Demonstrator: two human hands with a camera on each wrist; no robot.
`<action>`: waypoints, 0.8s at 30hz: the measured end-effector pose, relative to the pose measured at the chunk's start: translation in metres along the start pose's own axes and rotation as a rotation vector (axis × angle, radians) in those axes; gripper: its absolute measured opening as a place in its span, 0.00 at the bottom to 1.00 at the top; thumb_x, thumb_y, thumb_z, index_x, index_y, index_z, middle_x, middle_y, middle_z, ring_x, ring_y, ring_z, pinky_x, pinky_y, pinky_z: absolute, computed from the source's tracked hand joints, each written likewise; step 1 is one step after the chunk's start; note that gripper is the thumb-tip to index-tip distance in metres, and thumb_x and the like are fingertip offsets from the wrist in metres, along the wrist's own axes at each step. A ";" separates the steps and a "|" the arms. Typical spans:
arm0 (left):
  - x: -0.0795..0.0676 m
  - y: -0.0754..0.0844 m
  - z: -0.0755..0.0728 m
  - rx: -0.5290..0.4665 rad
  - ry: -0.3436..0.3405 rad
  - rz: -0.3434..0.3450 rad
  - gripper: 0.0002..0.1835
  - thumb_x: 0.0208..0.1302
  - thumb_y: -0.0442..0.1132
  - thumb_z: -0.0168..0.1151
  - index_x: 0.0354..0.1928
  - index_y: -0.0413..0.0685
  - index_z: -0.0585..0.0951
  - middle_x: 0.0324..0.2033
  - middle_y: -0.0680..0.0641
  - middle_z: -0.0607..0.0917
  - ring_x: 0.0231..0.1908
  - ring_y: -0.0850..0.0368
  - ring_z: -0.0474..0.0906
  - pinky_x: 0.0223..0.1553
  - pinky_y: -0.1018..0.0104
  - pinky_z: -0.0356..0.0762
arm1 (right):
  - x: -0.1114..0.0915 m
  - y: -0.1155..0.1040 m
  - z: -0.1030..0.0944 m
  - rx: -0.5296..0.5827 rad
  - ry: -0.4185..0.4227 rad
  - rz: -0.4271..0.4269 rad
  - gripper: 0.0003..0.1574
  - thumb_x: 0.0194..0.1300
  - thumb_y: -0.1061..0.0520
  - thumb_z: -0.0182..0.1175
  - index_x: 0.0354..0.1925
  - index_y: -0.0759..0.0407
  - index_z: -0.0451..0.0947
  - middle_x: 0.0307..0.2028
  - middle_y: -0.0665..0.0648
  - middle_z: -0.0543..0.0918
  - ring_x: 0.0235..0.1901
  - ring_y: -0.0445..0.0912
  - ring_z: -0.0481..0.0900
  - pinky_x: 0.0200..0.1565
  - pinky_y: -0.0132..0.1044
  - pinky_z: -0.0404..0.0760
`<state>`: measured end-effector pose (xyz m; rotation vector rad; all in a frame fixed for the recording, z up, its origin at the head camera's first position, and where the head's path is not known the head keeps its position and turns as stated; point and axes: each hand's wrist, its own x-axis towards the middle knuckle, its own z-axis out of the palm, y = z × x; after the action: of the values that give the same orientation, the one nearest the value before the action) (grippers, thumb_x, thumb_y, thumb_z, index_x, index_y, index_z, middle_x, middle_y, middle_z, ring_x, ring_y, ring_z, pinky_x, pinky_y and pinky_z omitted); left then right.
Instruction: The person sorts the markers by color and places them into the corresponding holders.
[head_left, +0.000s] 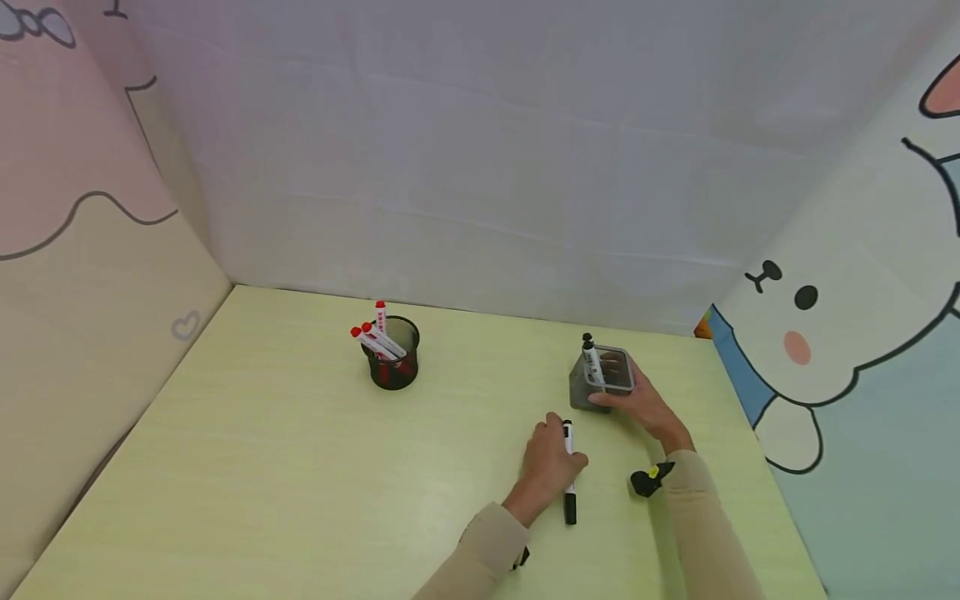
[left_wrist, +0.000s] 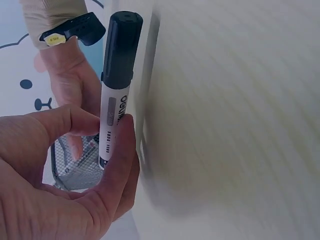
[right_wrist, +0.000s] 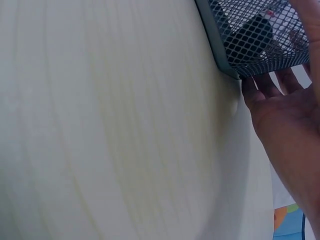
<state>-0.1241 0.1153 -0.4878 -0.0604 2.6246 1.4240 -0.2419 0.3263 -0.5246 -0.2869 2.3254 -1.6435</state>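
My left hand [head_left: 546, 461] pinches a whiteboard marker [left_wrist: 114, 100] between thumb and fingers. The marker has a white barrel and a black cap, and the cap points toward the near side of the table. My right hand [head_left: 648, 407] grips a square grey mesh pen holder [head_left: 580, 395], with the thumb across its near side and the fingers around the right side. Inside that holder, black-capped marker pens [head_left: 592, 362] lean against the left rim. Its mesh wall [right_wrist: 250, 42] and lower edge show close up in the right wrist view.
A round black mesh pen holder [head_left: 393, 377] with several red-capped markers [head_left: 384, 340] stands toward the back, left of centre. Pale wood-grain table [head_left: 300, 467] lies under everything. A white cloth wall [head_left: 465, 167] closes off the back, with cartoon-printed panels on both sides.
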 end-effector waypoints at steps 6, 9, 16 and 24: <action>0.005 0.004 -0.005 -0.039 0.037 0.041 0.24 0.53 0.31 0.71 0.51 0.36 0.74 0.32 0.47 0.75 0.27 0.54 0.70 0.28 0.63 0.71 | 0.000 -0.001 0.000 0.002 0.004 0.016 0.61 0.63 0.57 0.74 0.81 0.53 0.47 0.71 0.66 0.66 0.70 0.60 0.62 0.69 0.61 0.59; 0.008 0.007 -0.009 -0.065 0.059 0.043 0.26 0.53 0.31 0.71 0.54 0.36 0.74 0.30 0.48 0.75 0.28 0.54 0.70 0.29 0.63 0.71 | 0.000 0.000 0.000 -0.005 0.007 0.026 0.62 0.63 0.56 0.74 0.82 0.52 0.46 0.71 0.65 0.66 0.70 0.60 0.62 0.70 0.61 0.58; 0.017 0.016 -0.015 -0.133 0.130 0.041 0.28 0.52 0.30 0.69 0.57 0.38 0.74 0.31 0.50 0.79 0.28 0.58 0.73 0.30 0.65 0.74 | 0.000 -0.001 0.001 0.002 0.008 0.024 0.61 0.63 0.56 0.74 0.81 0.52 0.48 0.71 0.65 0.66 0.69 0.59 0.63 0.70 0.61 0.58; 0.027 0.026 -0.027 -0.209 0.206 0.099 0.29 0.53 0.29 0.69 0.59 0.38 0.73 0.35 0.47 0.82 0.27 0.62 0.76 0.30 0.68 0.75 | 0.001 0.000 0.001 -0.002 0.014 0.020 0.60 0.62 0.55 0.75 0.81 0.51 0.49 0.70 0.64 0.67 0.67 0.59 0.64 0.68 0.60 0.60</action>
<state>-0.1563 0.1084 -0.4557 -0.1074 2.6582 1.8130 -0.2424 0.3246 -0.5249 -0.2532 2.3329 -1.6385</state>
